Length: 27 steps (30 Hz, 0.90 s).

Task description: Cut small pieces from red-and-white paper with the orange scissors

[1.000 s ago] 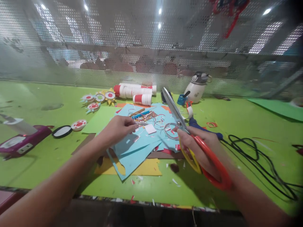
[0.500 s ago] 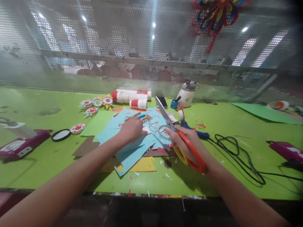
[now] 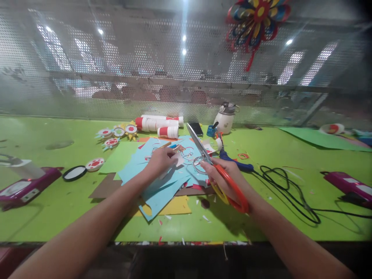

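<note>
Paper scrap (image 3: 178,159) is pinched in L hand's (image 3: 160,162) fingers, nr desk's (image 3: 186,228) ctr, at 9 o'clock from R hand (image 3: 235,173), whose fingers wrap scissors (image 3: 223,174), long axis to approx 11. Vs 1 s ago: it lay flat, untouched; now tipped up.

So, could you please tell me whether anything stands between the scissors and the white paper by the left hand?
Nothing visible seems to block the scissors from the white paper; thin loops lie between them, apparently low on the blue paper.
</note>
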Tool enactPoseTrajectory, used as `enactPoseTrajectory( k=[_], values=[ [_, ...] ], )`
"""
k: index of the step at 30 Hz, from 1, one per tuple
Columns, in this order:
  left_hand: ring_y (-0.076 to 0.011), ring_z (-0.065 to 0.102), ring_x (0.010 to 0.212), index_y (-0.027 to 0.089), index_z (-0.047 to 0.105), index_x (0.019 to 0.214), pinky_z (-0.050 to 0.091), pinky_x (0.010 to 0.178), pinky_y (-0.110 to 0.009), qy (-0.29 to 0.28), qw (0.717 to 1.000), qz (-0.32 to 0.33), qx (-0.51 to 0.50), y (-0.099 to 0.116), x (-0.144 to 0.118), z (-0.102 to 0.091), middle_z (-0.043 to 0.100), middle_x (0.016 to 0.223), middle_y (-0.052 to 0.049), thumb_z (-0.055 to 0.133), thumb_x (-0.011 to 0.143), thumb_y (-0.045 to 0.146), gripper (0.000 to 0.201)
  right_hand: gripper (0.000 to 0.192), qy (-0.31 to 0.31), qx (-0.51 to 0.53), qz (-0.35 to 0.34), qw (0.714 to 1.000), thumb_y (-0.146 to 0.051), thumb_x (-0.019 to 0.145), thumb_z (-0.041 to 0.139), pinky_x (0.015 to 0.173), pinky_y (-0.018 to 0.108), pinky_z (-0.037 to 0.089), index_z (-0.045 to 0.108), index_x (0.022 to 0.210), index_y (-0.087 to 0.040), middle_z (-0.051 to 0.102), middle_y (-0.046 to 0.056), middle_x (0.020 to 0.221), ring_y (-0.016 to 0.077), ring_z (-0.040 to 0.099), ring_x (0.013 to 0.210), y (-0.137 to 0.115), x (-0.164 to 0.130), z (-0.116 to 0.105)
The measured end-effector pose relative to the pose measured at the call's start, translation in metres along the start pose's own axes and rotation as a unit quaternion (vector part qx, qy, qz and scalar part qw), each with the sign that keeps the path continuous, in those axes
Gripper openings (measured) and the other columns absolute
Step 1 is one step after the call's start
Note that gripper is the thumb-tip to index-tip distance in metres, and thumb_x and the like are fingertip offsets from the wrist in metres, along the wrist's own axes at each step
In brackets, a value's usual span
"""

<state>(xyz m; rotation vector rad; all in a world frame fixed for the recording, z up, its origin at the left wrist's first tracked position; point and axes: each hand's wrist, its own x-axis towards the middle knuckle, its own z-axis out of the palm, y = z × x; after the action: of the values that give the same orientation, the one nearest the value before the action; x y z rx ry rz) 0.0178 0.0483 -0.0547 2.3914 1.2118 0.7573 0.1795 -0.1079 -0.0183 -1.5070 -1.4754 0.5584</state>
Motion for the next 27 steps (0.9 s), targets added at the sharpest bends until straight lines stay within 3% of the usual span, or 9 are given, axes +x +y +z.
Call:
enactPoseTrajectory(
  k=[3,5,7,10,14,19,21,24,27],
  values=[
    [-0.013,0.055,0.054,0.014,0.063,0.075,0.038,0.05,-0.024,0.029,0.996,-0.029,-0.074,-0.001,-0.001,-0.022,0.06,0.062,-0.001,0.054,0.076,0.032,0.02,0.034,-0.009,-0.009,-0.005,1.0,-0.047,0.085,0.051,0.04,0.022,0.033,0.057,0.072,-0.016,0.044,-0.005,0.05,0.0103,0.042,0.044,0.0,0.0,-0.002],
    [-0.0097,0.05,0.047,0.013,0.06,0.068,0.033,0.044,-0.022,0.073,0.963,-0.072,-0.25,-0.001,-0.002,-0.039,0.057,0.056,0.0,0.059,0.074,0.033,0.021,0.034,-0.02,-0.017,-0.013,1.0,-0.047,0.084,0.052,0.041,0.022,0.032,0.059,0.075,-0.016,0.045,-0.004,0.051,0.0104,0.04,0.045,-0.001,0.0,-0.002],
    [-0.01,0.054,0.05,0.013,0.056,0.068,0.034,0.043,-0.02,0.079,0.921,-0.077,-0.374,0.0,-0.002,-0.054,0.059,0.058,-0.002,0.062,0.072,0.027,0.016,0.033,-0.035,-0.028,-0.021,0.999,-0.047,0.083,0.054,0.043,0.022,0.033,0.06,0.074,-0.016,0.045,-0.004,0.054,0.0109,0.041,0.049,-0.001,-0.001,-0.001],
    [-0.0134,0.061,0.055,0.013,0.052,0.073,0.038,0.044,-0.02,0.061,0.882,-0.074,-0.461,0.0,-0.002,-0.065,0.062,0.061,-0.004,0.06,0.075,0.019,0.01,0.031,-0.054,-0.049,-0.024,0.997,-0.044,0.083,0.054,0.049,0.024,0.035,0.058,0.071,-0.016,0.047,-0.002,0.06,0.0118,0.042,0.054,-0.002,-0.001,0.0],
    [-0.0109,0.06,0.052,0.012,0.052,0.074,0.046,0.053,-0.024,0.047,0.872,-0.06,-0.484,0.001,-0.002,-0.064,0.063,0.063,-0.004,0.056,0.079,0.015,0.007,0.029,-0.083,-0.08,-0.017,0.993,-0.041,0.085,0.05,0.05,0.025,0.036,0.058,0.072,-0.016,0.049,-0.001,0.062,0.0131,0.044,0.054,-0.001,0.0,0.001],
    [-0.0091,0.054,0.049,0.011,0.059,0.072,0.043,0.052,-0.023,0.054,0.897,-0.053,-0.435,0.008,-0.007,-0.065,0.061,0.057,-0.001,0.059,0.076,0.017,0.007,0.028,-0.103,-0.114,-0.03,0.988,-0.039,0.086,0.048,0.051,0.026,0.04,0.061,0.08,-0.015,0.057,0.001,0.061,0.0164,0.053,0.054,0.001,0.0,0.002],
    [-0.009,0.054,0.051,0.01,0.062,0.076,0.041,0.052,-0.022,0.054,0.902,-0.058,-0.425,0.012,-0.01,-0.068,0.061,0.057,-0.001,0.06,0.075,0.017,0.007,0.028,-0.105,-0.119,-0.052,0.986,-0.037,0.086,0.048,0.057,0.027,0.045,0.064,0.092,-0.015,0.064,0.004,0.071,0.0198,0.059,0.063,0.002,-0.001,0.003],
    [-0.0087,0.051,0.049,0.011,0.063,0.082,0.04,0.051,-0.022,0.055,0.891,-0.06,-0.447,0.017,-0.013,-0.07,0.059,0.053,0.001,0.061,0.072,0.016,0.012,0.027,-0.103,-0.121,-0.076,0.984,-0.037,0.085,0.048,0.061,0.028,0.048,0.066,0.092,-0.017,0.067,0.004,0.072,0.0222,0.062,0.069,0.004,-0.003,0.006],
    [-0.0085,0.051,0.049,0.011,0.061,0.074,0.039,0.051,-0.022,0.037,0.885,-0.047,-0.461,0.02,-0.015,-0.07,0.059,0.054,0.0,0.061,0.071,0.016,0.006,0.027,-0.098,-0.085,-0.075,0.989,-0.041,0.085,0.048,0.058,0.027,0.048,0.065,0.085,-0.02,0.066,0.003,0.068,0.0229,0.063,0.07,0.003,-0.005,0.009]
  ],
)
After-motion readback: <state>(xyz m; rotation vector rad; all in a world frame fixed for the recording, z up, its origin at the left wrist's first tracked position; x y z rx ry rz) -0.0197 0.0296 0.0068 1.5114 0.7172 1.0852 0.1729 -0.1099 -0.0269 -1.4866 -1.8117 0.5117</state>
